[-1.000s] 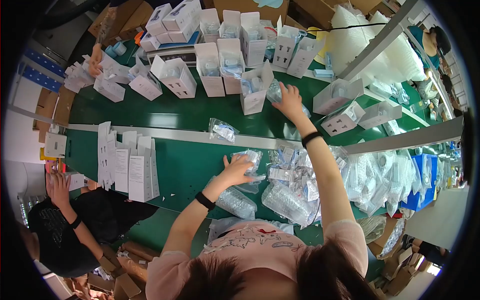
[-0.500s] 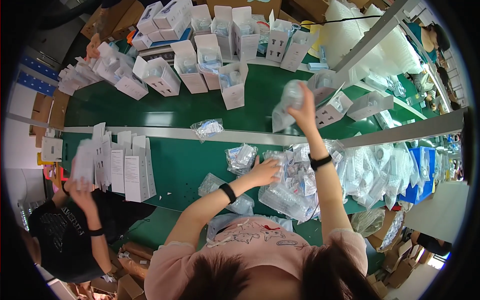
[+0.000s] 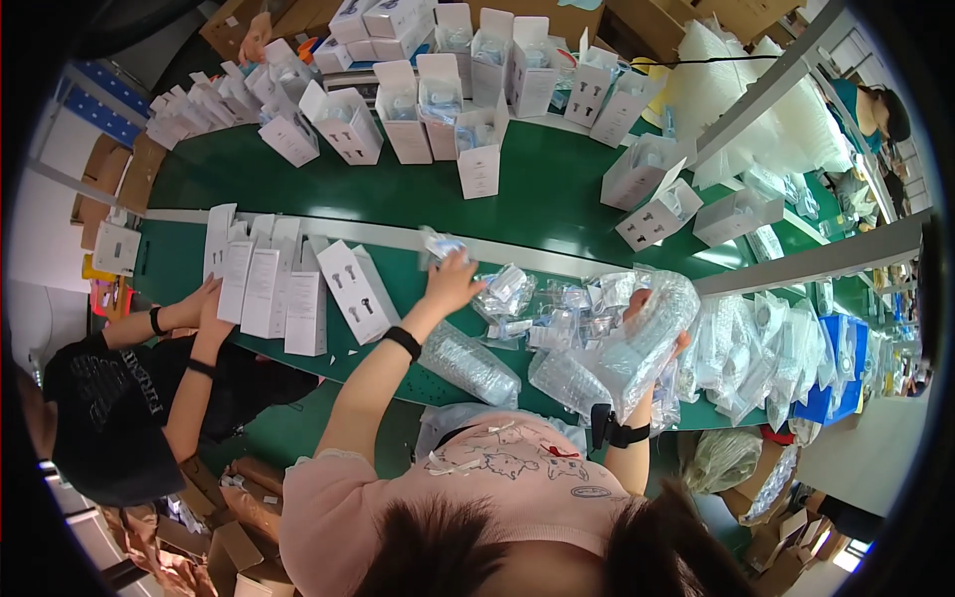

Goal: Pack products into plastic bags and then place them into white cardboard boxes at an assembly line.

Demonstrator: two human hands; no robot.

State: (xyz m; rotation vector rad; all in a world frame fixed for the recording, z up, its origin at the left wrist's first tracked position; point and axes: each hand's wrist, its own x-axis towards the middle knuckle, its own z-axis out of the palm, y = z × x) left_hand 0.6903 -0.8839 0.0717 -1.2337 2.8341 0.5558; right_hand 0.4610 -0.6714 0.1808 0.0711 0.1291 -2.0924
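1. One bubble-wrapped pack (image 3: 665, 323) sits in the right hand (image 3: 636, 303), its grip closed round the sides, over bagged parts (image 3: 562, 326) on the bench (image 3: 398, 274); probably light, cushioned and slippery, best held around the middle.
2. The left hand (image 3: 453, 283) meets a small clear bag (image 3: 441, 243) by the rail (image 3: 378, 232); blur hides whether its grip is closed. Likely limp, best pinched.

Pale wall (image 3: 57, 231), green floor (image 3: 298, 428).
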